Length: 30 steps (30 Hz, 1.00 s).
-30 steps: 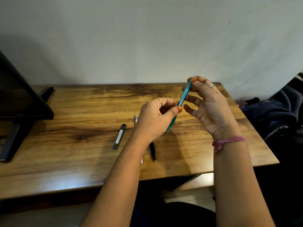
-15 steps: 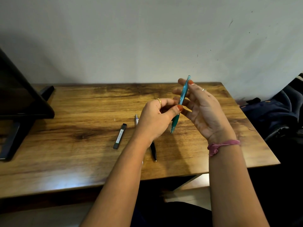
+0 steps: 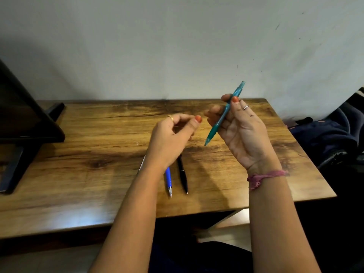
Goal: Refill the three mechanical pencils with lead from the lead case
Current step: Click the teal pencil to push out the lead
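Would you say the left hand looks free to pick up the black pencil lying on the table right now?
Probably yes. The left hand hovers just above the black pencil, its fingers loosely curled and seemingly holding nothing. Only the blue pencil lies beside it, slightly apart. The right hand holds the teal pencil off to the side.

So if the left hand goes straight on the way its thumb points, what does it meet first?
Probably the teal translucent mechanical pencil that the right hand holds tilted above the wooden table; the left hand points right toward it, though depth is unclear.
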Tool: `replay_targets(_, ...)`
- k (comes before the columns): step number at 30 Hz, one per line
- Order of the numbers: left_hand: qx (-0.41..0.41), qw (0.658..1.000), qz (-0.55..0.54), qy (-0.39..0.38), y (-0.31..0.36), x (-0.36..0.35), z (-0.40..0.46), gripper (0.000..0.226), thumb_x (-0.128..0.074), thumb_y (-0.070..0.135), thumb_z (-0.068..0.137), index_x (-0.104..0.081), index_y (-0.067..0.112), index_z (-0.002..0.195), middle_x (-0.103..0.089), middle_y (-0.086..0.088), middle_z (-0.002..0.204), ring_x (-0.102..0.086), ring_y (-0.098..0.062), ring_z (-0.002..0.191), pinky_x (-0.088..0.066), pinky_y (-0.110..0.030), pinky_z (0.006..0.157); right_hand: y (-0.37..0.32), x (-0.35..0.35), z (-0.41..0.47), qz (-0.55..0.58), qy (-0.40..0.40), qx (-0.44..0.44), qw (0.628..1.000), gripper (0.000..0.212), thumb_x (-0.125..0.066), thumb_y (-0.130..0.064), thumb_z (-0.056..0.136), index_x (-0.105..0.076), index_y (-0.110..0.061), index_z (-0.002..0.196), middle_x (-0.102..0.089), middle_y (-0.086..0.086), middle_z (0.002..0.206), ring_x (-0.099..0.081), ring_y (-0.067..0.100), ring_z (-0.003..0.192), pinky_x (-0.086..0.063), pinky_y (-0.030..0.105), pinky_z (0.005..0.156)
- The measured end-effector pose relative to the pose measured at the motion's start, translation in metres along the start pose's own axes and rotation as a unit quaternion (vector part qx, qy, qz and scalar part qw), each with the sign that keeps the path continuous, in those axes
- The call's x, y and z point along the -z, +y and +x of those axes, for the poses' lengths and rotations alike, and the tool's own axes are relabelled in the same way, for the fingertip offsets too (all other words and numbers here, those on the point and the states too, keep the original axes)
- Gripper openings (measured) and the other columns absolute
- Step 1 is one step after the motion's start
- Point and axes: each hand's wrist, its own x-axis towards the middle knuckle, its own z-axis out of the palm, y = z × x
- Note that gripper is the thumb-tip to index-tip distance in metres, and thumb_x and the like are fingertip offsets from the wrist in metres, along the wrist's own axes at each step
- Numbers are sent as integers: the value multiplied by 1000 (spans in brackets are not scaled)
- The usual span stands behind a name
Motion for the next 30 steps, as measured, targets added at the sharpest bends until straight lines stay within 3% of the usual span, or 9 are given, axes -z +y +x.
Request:
replay_targets(4, 23, 987, -89, 132, -6, 26, 7, 10, -63, 32, 89, -68, 24, 84, -69, 11, 71, -62, -2, 65, -54, -20, 65, 0, -4, 3, 57, 37, 9, 998, 23, -39, -31, 102, -57, -19, 99, -42, -5, 67, -46, 9, 64, -47, 29, 72)
replay_targets(7, 41, 952, -180, 246, -12, 43, 11, 13, -61, 21, 92, -66, 21, 79, -64, 9, 69, -56, -2, 58, -49, -18, 56, 0, -6, 4, 119, 41, -1, 992, 35, -39, -47, 98, -57, -20, 85, -34, -6, 63, -34, 9, 57, -33, 24, 58)
replay_targets(11, 59, 909, -249, 329, -19, 58, 13, 14, -61, 19, 91, -65, 19, 78, -60, 8, 67, -49, -2, 52, -41, -16, 50, -1, -8, 4, 211, 12, -25, 977, 59, -36, -73, 87, -43, -19, 64, -27, -6, 55, -22, 11, 52, -24, 26, 52)
replay_targets(17, 55, 887, -268, 372, -24, 68, 17, 12, -63, 21, 88, -64, 21, 77, -61, 8, 67, -48, -1, 50, -39, -16, 47, 0, -13, 7, 227, -5, -22, 974, 65, -32, -77, 84, -29, -20, 52, -19, -6, 49, -14, 12, 48, -16, 30, 52)
replay_targets(23, 54, 886, -272, 372, -25, 73, 18, 12, -63, 21, 87, -65, 21, 75, -62, 10, 66, -48, -2, 50, -38, -17, 46, 0, -17, 6, 174, 27, 20, 984, 63, -27, -72, 85, -30, -22, 47, -17, -9, 42, -9, 10, 42, -6, 27, 46)
replay_targets(30, 60, 886, -272, 370, -26, 76, 17, 10, -65, 23, 86, -66, 22, 76, -63, 11, 65, -50, -1, 53, -39, -17, 48, 4, -23, 8, 169, 30, 50, 984, 63, -20, -66, 88, -32, -22, 45, -17, -10, 39, -8, 9, 38, -6, 19, 45)
